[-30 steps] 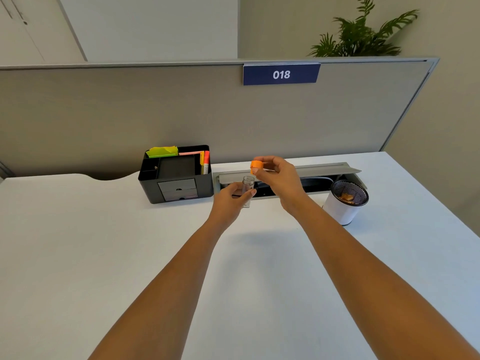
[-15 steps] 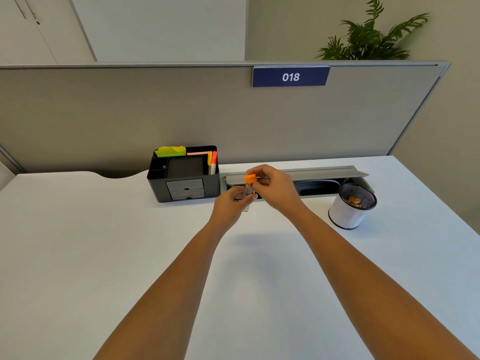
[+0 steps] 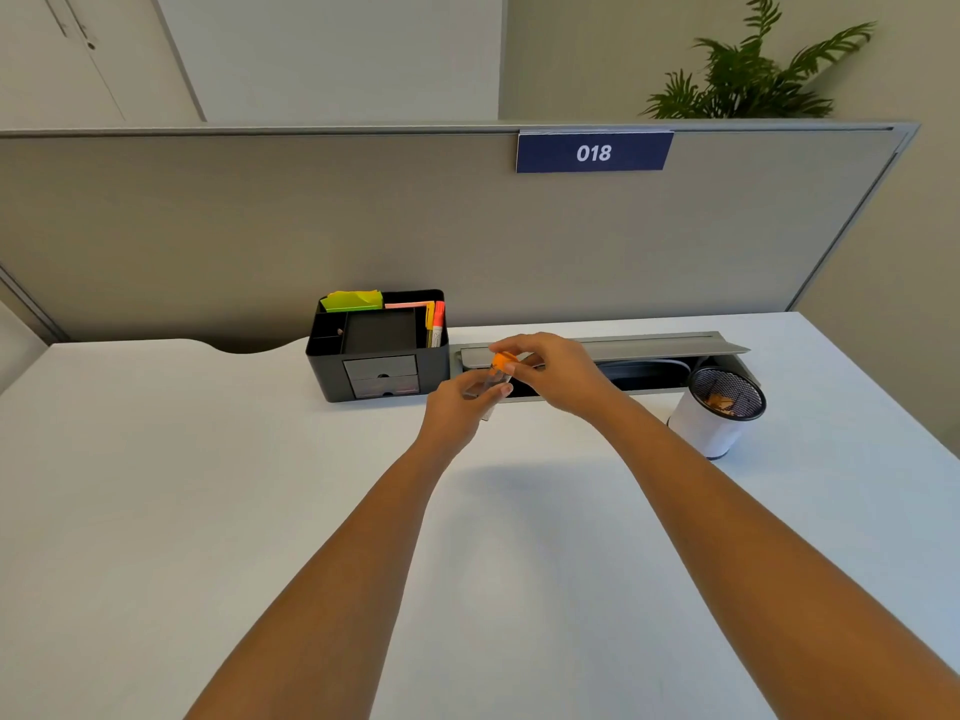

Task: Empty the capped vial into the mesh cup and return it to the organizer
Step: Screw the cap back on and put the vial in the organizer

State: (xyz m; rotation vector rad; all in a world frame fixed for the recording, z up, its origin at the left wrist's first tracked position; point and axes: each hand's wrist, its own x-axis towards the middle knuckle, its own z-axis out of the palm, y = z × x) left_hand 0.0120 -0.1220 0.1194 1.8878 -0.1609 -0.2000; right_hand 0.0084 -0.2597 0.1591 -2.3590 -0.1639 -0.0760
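My left hand (image 3: 460,407) grips a small clear vial (image 3: 491,383), tilted, above the white desk. The vial looks empty. An orange cap (image 3: 502,361) sits on the vial's mouth, pinched by the fingers of my right hand (image 3: 556,374). To the left, at the back of the desk, stands the black organizer (image 3: 378,350), with sticky notes, markers and small drawers. The mesh cup (image 3: 719,410) stands at the right; it has a white band around it and orange bits inside.
An open grey cable tray (image 3: 623,356) runs along the desk's back edge, behind my hands. A grey partition (image 3: 311,226) with a blue "018" sign closes off the back. The white desk (image 3: 182,511) reaches toward me.
My right hand has brought the orange cap down from above the vial onto its mouth. The left hand has tilted the vial slightly.
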